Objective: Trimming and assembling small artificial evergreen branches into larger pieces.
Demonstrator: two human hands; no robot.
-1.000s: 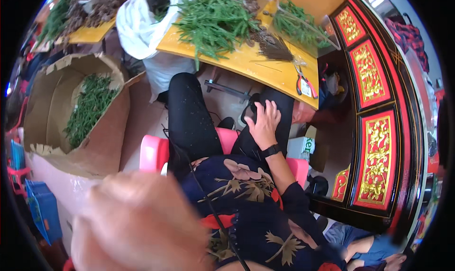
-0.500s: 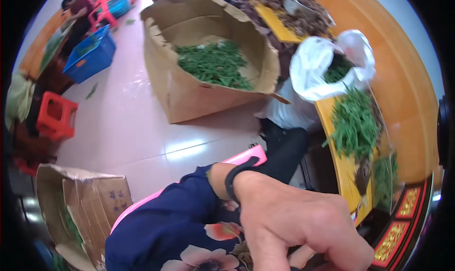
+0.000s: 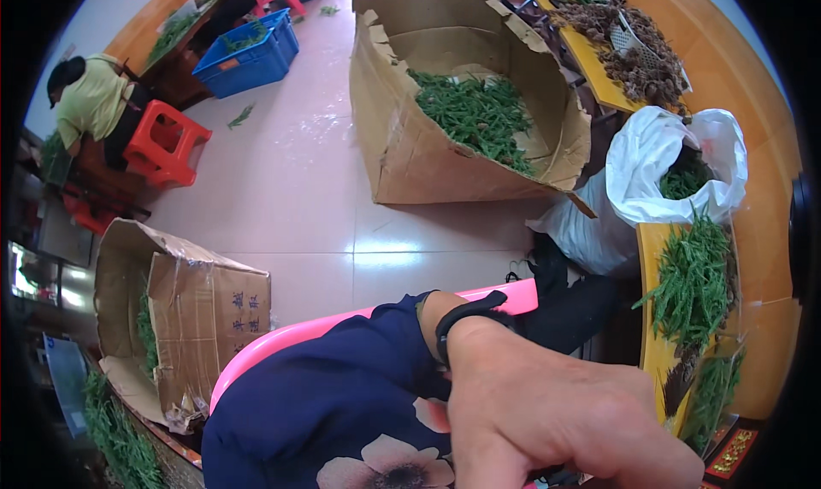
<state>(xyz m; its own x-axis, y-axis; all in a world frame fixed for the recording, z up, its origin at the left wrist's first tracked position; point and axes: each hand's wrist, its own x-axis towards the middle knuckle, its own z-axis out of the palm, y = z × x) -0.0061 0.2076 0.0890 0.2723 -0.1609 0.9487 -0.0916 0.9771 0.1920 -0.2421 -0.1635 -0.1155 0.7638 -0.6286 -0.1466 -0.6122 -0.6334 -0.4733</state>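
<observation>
A yellow tabletop [image 3: 650, 262] holds green sprigs [image 3: 691, 288] — the left hand [image 3: 564, 408] curls nearby, but I can't tell whether it's pinching anything.

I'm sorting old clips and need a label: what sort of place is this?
Probably a craft or packing workroom: green sprigs lie in a big cardboard box, in a white sack and on a yellow table.
</observation>
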